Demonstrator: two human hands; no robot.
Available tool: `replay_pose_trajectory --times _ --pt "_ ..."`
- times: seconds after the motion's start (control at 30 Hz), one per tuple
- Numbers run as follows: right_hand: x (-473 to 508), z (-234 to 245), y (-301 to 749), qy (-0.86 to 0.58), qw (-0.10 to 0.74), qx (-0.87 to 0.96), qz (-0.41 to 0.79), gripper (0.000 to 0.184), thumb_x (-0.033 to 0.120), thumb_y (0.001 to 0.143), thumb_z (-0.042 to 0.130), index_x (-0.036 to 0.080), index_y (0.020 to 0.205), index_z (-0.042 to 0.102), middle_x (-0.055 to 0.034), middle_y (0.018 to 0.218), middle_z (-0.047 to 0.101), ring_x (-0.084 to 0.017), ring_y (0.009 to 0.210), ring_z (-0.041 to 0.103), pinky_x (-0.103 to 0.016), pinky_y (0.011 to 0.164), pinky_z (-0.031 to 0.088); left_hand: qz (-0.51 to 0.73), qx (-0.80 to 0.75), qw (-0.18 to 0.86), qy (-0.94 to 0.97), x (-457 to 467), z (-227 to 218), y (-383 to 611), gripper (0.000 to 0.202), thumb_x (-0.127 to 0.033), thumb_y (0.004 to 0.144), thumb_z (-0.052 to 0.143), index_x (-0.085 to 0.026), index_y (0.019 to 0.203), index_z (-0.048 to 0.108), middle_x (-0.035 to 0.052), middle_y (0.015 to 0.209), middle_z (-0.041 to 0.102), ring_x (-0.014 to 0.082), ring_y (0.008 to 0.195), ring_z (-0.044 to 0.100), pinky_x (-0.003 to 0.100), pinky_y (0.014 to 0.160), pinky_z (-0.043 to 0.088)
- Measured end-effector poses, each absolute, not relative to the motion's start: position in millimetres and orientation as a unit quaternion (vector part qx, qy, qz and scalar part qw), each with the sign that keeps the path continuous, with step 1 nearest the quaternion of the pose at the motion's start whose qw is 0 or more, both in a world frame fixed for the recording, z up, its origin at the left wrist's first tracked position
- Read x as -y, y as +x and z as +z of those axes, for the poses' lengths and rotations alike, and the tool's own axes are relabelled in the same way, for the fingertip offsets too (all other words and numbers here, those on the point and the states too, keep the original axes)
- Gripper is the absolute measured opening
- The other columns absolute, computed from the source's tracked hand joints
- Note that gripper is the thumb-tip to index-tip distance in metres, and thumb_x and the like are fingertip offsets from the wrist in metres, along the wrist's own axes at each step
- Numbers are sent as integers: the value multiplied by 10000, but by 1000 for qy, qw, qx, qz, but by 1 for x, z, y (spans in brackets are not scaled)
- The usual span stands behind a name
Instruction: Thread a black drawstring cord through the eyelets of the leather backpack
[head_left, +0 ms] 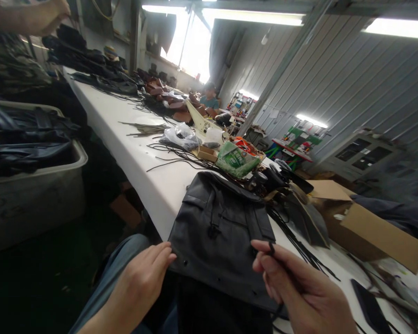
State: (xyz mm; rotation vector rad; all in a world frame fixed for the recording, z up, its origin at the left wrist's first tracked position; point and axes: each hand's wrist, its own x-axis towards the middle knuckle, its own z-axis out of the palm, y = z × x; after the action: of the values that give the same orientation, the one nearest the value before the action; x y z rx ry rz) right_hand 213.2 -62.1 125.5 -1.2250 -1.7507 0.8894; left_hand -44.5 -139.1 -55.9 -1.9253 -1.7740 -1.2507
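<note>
A black leather bag panel (218,232) with a small pocket and punched holes lies on the white table's (132,148) near edge. My left hand (142,283) grips the panel's lower left corner, fingers curled over the leather. My right hand (299,292) is at the panel's lower right, pinching a thin black cord (272,249) between thumb and forefinger. The cord's end stands just above the leather.
Loose black cords (299,241) spread right of the panel. A green packet (237,160), a clear bag and leather pieces lie farther along the table. A cardboard box (365,227) sits right. A grey tub (35,185) of black leather stands left. Another person's arm (28,18) is top left.
</note>
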Motion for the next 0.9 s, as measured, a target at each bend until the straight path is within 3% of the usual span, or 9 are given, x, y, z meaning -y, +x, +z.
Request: replay_pose_trajectory --times 0.07,0.17,0.23,0.27,0.33,0.43,0.63,0.8,0.9 --pt "61 121 211 -468 393 708 354 400 622 952 834 299 1184 883 -38 831 782 -142 579 580 -240 514 505 -411 605 87 -676 133 -46 -42 241 -280 1133 593 -138 1266 736 174 1265 846 277 1070 854 372 952 729" --pt "59 116 210 -453 399 718 346 359 605 956 836 312 1156 889 -38 847 795 -144 587 597 -236 532 526 -323 660 18 -679 131 -50 -38 816 -524 930 876 -85 1560 601 288 1583 656 430 1368 731 529 1082 686" --pt "59 113 212 -449 404 717 348 344 600 957 837 306 1127 893 -43 866 804 -147 596 603 -237 539 533 -265 711 -26 -651 134 -62 -37 1063 -373 798 989 -65 1674 470 337 1728 453 497 1478 626 598 1141 635" --pt "59 112 214 -450 404 715 350 344 597 960 836 302 1127 893 -45 866 803 -146 595 596 -237 539 530 -257 725 -52 -637 136 -70 -38 1031 -270 829 938 -59 1699 426 337 1753 406 482 1497 613 579 1158 625" --pt "59 110 218 -458 399 710 356 355 593 966 831 296 1151 888 -39 841 790 -141 588 573 -233 531 514 -273 720 -102 -630 140 -82 -40 859 -169 959 730 -38 1725 363 313 1728 466 404 1477 653 496 1165 628" --pt "57 106 221 -457 378 714 371 356 587 983 816 292 1170 882 -33 840 780 -132 580 555 -222 523 502 -293 679 -136 -659 142 -90 -46 689 -200 1059 529 -42 1717 396 259 1629 621 368 1439 691 497 1182 618" --pt "54 89 219 -418 307 758 395 345 546 1055 738 306 1287 825 -20 878 796 -118 569 578 -185 495 474 -259 665 -143 -686 135 -65 -55 545 -270 1140 461 -94 1651 532 205 1560 701 357 1294 782 493 1063 686" --pt "61 70 212 -383 270 781 413 266 500 1097 685 261 1131 797 -33 872 816 -156 675 719 -201 617 562 -243 686 -47 -685 120 -15 -45 467 -310 1171 438 -61 1479 687 191 1165 864 355 935 857 489 775 713" --pt "65 54 202 -358 246 797 419 221 414 1120 629 247 1105 772 -22 873 801 -161 677 728 -224 653 572 -261 674 -18 -691 110 4 -35 474 -328 1179 435 -41 1447 700 166 1055 874 351 866 859 465 712 696"
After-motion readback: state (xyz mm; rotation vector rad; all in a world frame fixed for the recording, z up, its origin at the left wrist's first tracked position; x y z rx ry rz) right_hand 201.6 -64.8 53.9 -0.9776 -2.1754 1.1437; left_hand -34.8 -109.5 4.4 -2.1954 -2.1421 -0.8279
